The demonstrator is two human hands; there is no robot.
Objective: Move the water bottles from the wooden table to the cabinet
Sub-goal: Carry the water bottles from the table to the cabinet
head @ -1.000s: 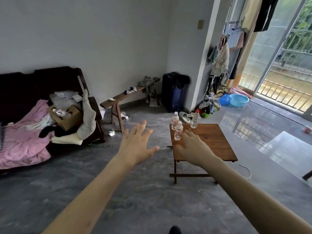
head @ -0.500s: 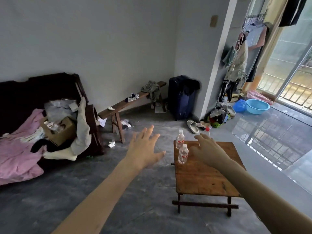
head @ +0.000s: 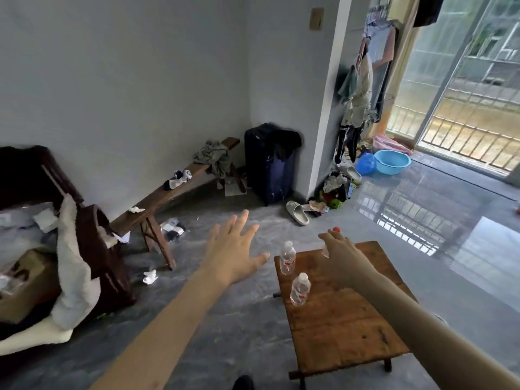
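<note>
The right hand [head: 342, 256] hides most of the red-capped bottle [head: 336, 229]; its grip perhaps closing, unclear.

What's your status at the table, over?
Left hand open, hovering beside the wooden table. Right hand reaching at the red-capped bottle, grip hidden. Two white-capped bottles standing untouched. Nothing in the way.
</note>
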